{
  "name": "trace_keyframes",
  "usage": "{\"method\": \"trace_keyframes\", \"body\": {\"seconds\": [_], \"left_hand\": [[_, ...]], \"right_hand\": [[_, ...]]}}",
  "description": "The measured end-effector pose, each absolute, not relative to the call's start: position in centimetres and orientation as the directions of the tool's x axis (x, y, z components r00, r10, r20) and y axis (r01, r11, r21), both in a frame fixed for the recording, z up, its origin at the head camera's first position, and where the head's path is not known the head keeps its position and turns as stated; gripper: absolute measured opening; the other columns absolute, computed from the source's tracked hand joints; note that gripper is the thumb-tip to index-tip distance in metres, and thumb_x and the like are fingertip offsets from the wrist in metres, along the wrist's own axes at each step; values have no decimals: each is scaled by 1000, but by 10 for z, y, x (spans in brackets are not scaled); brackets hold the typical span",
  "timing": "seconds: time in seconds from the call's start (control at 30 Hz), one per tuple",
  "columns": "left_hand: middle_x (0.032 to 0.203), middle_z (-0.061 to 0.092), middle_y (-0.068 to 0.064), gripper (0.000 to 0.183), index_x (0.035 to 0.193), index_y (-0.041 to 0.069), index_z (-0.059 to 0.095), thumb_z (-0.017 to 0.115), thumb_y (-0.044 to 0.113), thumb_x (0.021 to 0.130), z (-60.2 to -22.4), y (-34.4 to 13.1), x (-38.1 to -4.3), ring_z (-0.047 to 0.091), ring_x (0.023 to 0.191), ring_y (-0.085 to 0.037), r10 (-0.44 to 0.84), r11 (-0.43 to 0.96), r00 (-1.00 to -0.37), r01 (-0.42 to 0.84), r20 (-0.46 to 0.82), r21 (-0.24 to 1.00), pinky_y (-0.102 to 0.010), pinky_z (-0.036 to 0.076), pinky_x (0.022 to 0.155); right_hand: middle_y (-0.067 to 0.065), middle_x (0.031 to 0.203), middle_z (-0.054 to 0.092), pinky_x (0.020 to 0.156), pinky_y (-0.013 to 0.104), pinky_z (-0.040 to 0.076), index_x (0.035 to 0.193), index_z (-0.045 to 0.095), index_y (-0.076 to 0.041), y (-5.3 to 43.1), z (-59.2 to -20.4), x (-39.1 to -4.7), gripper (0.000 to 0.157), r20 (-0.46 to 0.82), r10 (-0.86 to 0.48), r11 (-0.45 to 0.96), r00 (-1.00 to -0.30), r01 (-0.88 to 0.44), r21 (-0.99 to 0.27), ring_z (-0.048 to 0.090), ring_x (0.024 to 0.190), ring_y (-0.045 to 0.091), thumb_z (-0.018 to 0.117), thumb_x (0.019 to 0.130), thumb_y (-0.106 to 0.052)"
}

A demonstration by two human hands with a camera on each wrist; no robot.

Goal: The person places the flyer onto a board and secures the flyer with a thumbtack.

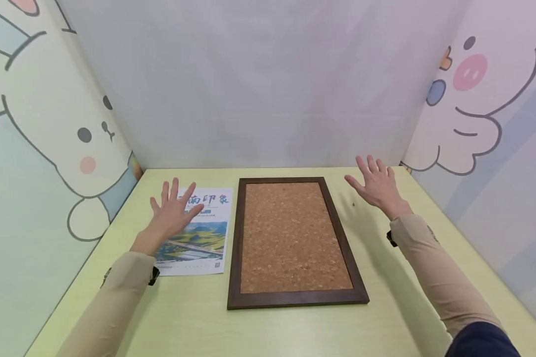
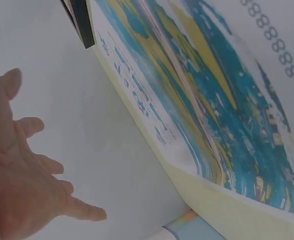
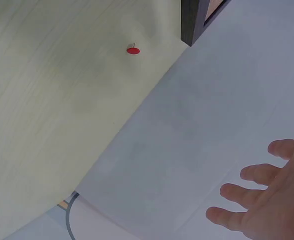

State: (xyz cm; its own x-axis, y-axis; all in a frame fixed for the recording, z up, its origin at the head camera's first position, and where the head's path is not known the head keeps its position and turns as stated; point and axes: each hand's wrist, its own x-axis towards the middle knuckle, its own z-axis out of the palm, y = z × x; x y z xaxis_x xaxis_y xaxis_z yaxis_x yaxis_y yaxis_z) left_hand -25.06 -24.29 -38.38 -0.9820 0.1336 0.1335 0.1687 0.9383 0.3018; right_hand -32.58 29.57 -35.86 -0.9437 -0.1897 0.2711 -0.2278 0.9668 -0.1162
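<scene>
With fingers spread, my left hand (image 1: 171, 213) hovers over a printed poster (image 1: 196, 248) that shows a landscape picture below large blue characters. My right hand (image 1: 377, 188) is held up, fingers straight and apart, to the right of the corkboard. Neither hand holds anything. The corkboard (image 1: 295, 238) lies flat in the middle, framed in dark brown wood. On the table below the right hand is a red thumbtack (image 3: 133, 50), point up in the right wrist view; from the head it is only a small dark speck.
The pale yellow-green table (image 1: 295, 332) ends at a whitish back wall (image 1: 268, 99). Side walls with cartoon animals close it in: a rabbit (image 1: 53, 124) on the left, a white figure with a pink cheek (image 1: 487, 104) on the right.
</scene>
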Motion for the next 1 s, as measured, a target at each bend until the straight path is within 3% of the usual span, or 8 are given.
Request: {"method": "trace_keyframes", "body": {"seconds": [0.13, 0.2, 0.33, 0.5, 0.63, 1.0], "left_hand": [[157, -3, -33, 79, 155, 7, 13, 55, 39, 96, -380, -250, -244, 0, 142, -58, 81, 950, -993, 104, 91, 296, -78, 11, 103], [153, 3, -38, 81, 153, -1, 12, 56, 38, 96, -380, -254, -239, 8, 137, -61, 41, 953, -998, 52, 44, 297, -75, 25, 100], [142, 14, -46, 90, 146, -14, 11, 60, 41, 93, -381, -262, -227, 17, 128, -66, -54, 943, -994, -81, -92, 322, -71, 36, 90], [127, 28, -48, 104, 135, -22, 17, 70, 51, 82, -383, -272, -208, 29, 118, -65, -133, 940, -961, -200, -244, 276, -66, 40, 86], [114, 38, -45, 104, 124, -24, 25, 74, 55, 77, -383, -276, -195, 41, 106, -59, -161, 942, -937, -240, -310, 237, -60, 43, 80], [110, 45, -43, 102, 121, -27, 31, 70, 58, 79, -391, -281, -186, 50, 98, -52, -169, 940, -906, -266, -388, 212, -58, 44, 82]], "right_hand": [[31, 156, 16, 108, 68, 16, 155, 15, -11, 295, -359, -326, 79, 259, -202, 963, -945, -240, -124, 16, 141, 52, 39, 97, -59], [32, 156, 16, 108, 68, 17, 155, 15, -9, 295, -359, -326, 79, 246, -207, 961, -947, -244, -132, 17, 141, 52, 40, 97, -58], [33, 156, 16, 108, 68, 19, 155, 15, -8, 295, -360, -326, 79, 218, -217, 958, -952, -251, -140, 18, 141, 52, 39, 98, -57], [33, 155, 17, 105, 69, 23, 155, 16, -7, 294, -366, -330, 79, 197, -238, 955, -951, -266, -130, 21, 139, 53, 38, 98, -57], [34, 155, 18, 101, 69, 29, 155, 16, -6, 296, -373, -333, 78, 184, -255, 954, -949, -278, -114, 26, 136, 54, 37, 99, -56], [34, 150, 30, 99, 70, 32, 151, 26, -3, 300, -391, -339, 69, 161, -290, 939, -943, -313, -143, 36, 128, 57, 43, 100, -46]]}}
